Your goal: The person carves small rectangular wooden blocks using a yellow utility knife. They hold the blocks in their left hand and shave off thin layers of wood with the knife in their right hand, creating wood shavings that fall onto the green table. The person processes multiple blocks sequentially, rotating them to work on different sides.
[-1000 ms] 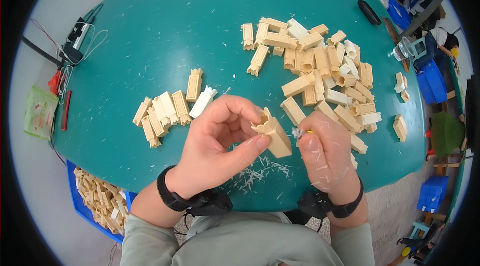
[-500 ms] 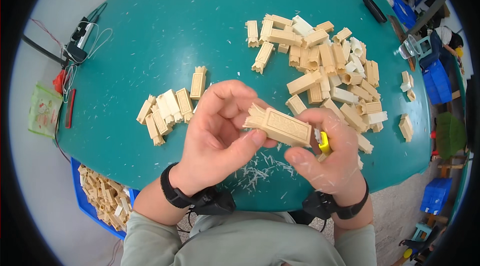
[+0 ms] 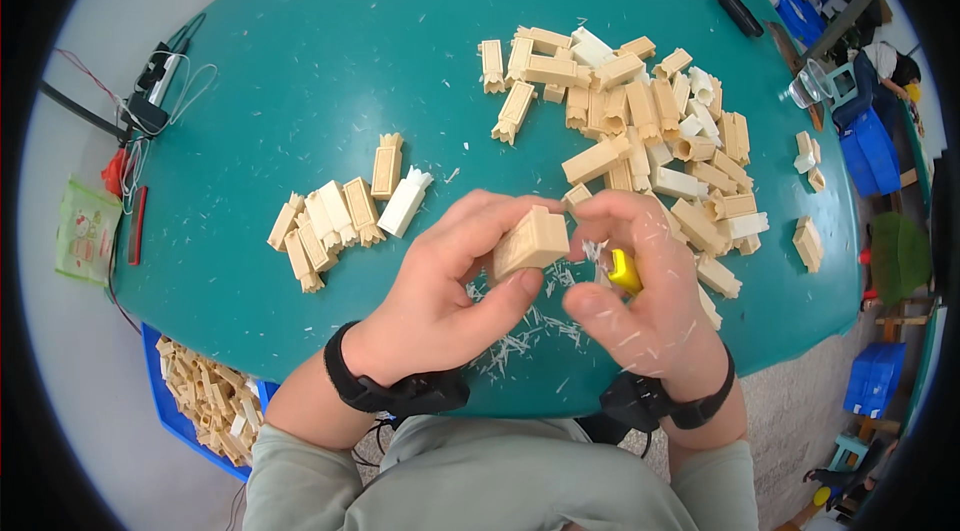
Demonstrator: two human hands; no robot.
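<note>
My left hand (image 3: 445, 276) is closed on a beige, box-shaped plastic piece (image 3: 532, 242), its plain end turned toward my right hand. Curled around a small yellow-handled tool (image 3: 625, 272) is my right hand (image 3: 660, 306); its working end is mostly hidden among pale shavings by the fingers. A narrow gap separates the tool from the piece. Thin white shavings (image 3: 528, 339) lie on the table below, and some cling to my right hand. To the left sits a small group of similar pieces (image 3: 330, 216), with a white piece (image 3: 405, 201) beside it.
A large heap of beige and white pieces (image 3: 650, 111) covers the right part of the green table (image 3: 330, 61). A blue crate (image 3: 165, 401) full of pieces stands low at left. A power strip (image 3: 158, 81), a black object (image 3: 738, 11) and a clear cup (image 3: 810, 86) lie near the edges.
The piece in my left hand has turned from lying lengthwise to showing its end. My right hand with the yellow tool has shifted slightly left. The white piece at left is now uncovered.
</note>
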